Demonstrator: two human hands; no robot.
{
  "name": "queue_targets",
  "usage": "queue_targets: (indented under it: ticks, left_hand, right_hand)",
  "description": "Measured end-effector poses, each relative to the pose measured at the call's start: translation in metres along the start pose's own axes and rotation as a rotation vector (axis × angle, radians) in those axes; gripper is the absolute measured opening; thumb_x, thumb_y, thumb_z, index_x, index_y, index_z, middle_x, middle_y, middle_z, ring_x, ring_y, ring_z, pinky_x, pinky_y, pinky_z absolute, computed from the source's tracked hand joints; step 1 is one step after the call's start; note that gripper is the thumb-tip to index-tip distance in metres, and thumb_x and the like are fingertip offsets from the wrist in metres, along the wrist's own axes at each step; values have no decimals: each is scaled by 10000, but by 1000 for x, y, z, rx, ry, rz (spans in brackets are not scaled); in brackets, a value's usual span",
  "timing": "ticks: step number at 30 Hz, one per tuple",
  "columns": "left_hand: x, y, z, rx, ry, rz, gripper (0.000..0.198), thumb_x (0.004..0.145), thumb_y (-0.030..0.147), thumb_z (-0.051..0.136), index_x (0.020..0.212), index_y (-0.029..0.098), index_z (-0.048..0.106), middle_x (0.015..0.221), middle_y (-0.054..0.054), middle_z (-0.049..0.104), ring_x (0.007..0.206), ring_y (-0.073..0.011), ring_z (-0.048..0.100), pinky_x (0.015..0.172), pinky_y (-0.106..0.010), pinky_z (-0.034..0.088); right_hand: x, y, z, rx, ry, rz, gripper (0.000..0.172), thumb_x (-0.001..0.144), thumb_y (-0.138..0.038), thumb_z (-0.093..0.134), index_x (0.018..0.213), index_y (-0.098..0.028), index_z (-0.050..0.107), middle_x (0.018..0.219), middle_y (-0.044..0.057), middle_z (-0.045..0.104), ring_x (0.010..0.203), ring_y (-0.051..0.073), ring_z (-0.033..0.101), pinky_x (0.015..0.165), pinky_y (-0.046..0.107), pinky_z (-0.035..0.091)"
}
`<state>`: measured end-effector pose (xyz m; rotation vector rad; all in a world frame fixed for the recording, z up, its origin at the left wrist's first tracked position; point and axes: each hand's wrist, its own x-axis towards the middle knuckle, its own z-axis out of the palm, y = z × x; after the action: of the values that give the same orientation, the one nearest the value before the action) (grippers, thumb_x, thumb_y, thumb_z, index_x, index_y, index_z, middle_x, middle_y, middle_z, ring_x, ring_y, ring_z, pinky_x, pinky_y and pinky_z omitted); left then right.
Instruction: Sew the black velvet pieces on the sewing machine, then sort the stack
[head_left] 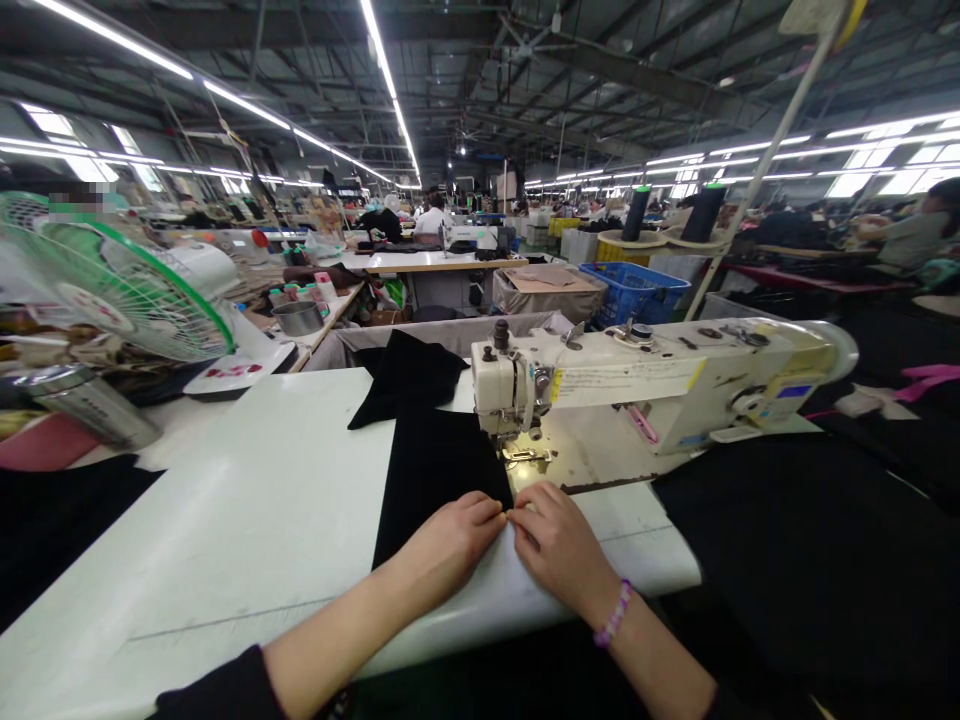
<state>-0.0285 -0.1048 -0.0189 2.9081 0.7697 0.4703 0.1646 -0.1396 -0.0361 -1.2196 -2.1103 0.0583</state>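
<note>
A piece of black fabric (435,470) lies on the pale table, its right edge running up beside the needle area of the sewing machine (600,375). My left hand (469,530) pinches the near right corner of that fabric. Fingertip to fingertip with it, my right hand (555,535) is also closed at the same corner; a purple bead bracelet circles that wrist. The exact hold between the fingers is partly hidden. Just beyond both hands, the machine's lamp lights the presser foot (525,457). A second black piece (409,370) lies crumpled behind the first.
On the left stand a green and white fan (127,280) and a steel flask (86,405). More black fabric (810,560) covers the right side. Behind the machine are a blue basket (637,288) and a thread stand with black cones (703,215). Other people work farther back.
</note>
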Motion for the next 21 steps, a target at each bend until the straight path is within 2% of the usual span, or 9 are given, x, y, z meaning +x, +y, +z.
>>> queue_targets:
  ticks: [6,11,14,17,19,21]
  left_hand:
    - [18,-24,-9,-57,19,-43,285,914,83,457,1039,158,702,1028,-97,691,1005,-213,632,891,-348,554]
    - [31,-45,-12,-82,35,-58,330,902,61,430,1047,139,716,1080,-128,693,1033,-224,636,909,-354,552]
    - [38,-57,-13,-85,48,-64,342,899,55,422,1017,157,726,1081,-119,692,1044,-215,637,938,-349,539]
    - [43,-64,-14,-32,29,-72,337,912,63,415,1047,145,712,1124,-119,682,1076,-209,626,981,-344,514]
    - [43,-60,-12,49,-9,-98,341,921,67,413,1128,126,678,1180,-129,667,1111,-214,609,1000,-348,498]
    - [40,-51,-9,174,-42,-180,374,920,72,421,1237,107,616,1242,-152,641,1143,-238,587,985,-379,500]
  right_hand:
    - [21,7,1,-74,-32,23,179,829,-38,604,883,-175,707,904,63,630,911,235,556,831,400,502]
    - [14,6,-16,-83,32,58,142,868,-90,587,921,-176,687,967,83,636,952,255,570,859,437,492]
    - [-2,6,-39,-89,91,89,168,918,-140,529,994,-177,675,999,98,644,967,256,584,885,448,490]
    - [-26,15,-72,-124,136,163,200,961,-248,489,1016,-196,674,1030,98,661,979,252,605,899,438,498]
    - [-48,30,-95,-212,176,259,268,972,-342,458,1034,-190,669,1072,111,666,1010,266,615,918,442,498]
    - [-76,53,-116,-384,213,384,386,956,-426,428,1104,-142,645,1099,156,665,1016,307,625,918,475,497]
